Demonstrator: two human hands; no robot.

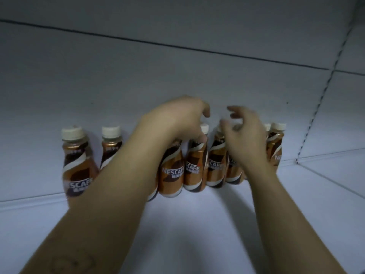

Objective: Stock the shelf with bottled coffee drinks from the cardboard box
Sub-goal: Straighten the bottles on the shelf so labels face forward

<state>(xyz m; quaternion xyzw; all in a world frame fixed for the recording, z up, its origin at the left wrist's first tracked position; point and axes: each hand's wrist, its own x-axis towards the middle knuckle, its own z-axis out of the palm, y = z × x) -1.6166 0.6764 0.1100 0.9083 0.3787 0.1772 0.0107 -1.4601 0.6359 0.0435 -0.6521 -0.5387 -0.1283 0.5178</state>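
Observation:
Several brown Nescafe coffee bottles with cream caps stand in a row at the back of the white shelf. The leftmost bottle stands apart, with a second one just behind my left forearm. My left hand hovers over the middle bottles, fingers curled and loosely spread, thumb touching a bottle's neck below its cap. My right hand is open above the right-hand bottles, fingers apart, holding nothing. The rightmost bottle peeks out beside it. The cardboard box is not in view.
The shelf's white back panel rises behind the bottles. A perforated upright marks the right end of this bay. Bare shelf surface lies in front of the row and to the left of the leftmost bottle.

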